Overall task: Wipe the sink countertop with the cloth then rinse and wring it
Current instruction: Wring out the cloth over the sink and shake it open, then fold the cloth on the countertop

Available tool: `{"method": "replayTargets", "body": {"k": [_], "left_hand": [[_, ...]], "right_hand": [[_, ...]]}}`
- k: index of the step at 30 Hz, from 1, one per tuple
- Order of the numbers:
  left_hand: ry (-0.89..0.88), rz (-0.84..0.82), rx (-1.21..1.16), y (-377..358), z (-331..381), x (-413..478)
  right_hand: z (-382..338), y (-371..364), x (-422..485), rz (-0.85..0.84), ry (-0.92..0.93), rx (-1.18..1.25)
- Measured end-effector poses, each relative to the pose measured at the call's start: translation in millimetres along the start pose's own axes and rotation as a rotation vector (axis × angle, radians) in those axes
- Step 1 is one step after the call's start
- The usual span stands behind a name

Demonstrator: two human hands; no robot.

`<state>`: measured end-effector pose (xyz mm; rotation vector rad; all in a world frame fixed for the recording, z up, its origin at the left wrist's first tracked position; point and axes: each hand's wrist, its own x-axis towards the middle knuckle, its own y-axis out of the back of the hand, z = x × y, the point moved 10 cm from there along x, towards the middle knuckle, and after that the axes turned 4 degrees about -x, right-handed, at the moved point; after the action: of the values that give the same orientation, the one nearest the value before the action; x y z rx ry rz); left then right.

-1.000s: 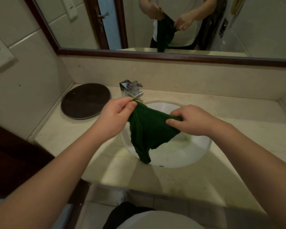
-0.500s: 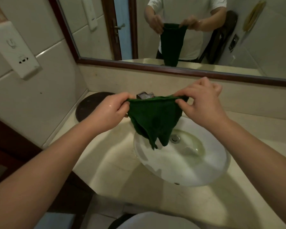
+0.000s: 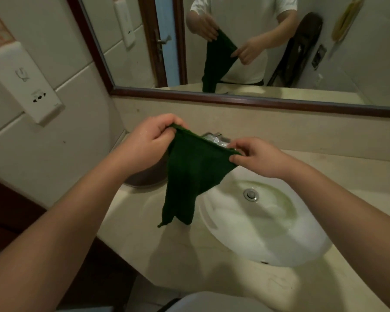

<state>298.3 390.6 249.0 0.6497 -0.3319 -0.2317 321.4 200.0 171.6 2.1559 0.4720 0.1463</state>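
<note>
The green cloth [image 3: 194, 167] is held spread in the air above the left rim of the sink [image 3: 268, 224], its top edge stretched between both hands and its lower end hanging in a loose point over the counter [image 3: 133, 212] just left of the basin. The left hand [image 3: 149, 145] is clenched on the upper left corner of the cloth, well above the sink; the right hand [image 3: 254, 156] pinches the upper right corner between thumb and fingers, just in front of the faucet [image 3: 216, 139], which is partly hidden behind the cloth. Each grip is thus closed on the cloth. No running water can be seen at the faucet, and the basin looks wet around the drain [image 3: 250, 194].

Judging by this, the cloth is being opened out and inspected; whether this falls before the wiping or after the wringing cannot be told. If wiping is meant, the cloth must be gathered into one hand and laid flat on the counter beside the sink. If rinsing is meant, one corner must be let go so the faucet can be worked, and the cloth brought under the spout over the basin.
</note>
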Motion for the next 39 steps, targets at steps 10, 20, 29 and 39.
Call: {"method": "replayTargets", "body": {"k": [10,20,29,39], "left_hand": [[0.125,0.066,-0.044,35.4,-43.7,-14.9],[0.141,0.258,0.124,85.5,-84.7,-21.1],[0.359,-0.05,0.006,-25.6,-150.8,-177.2],[0.7,0.151,-0.349,-99.8,-238.6,-140.1]], "right_hand": [[-10.2,5.0,14.8,0.082,-0.069,0.201],[-64.9,29.5,33.6,0.296,0.072,0.024],[-24.7,-126.9,-63.7,-0.085,0.165,-0.134],[67.0,-201.3,-31.5,-0.166,-0.441,0.475]]}}
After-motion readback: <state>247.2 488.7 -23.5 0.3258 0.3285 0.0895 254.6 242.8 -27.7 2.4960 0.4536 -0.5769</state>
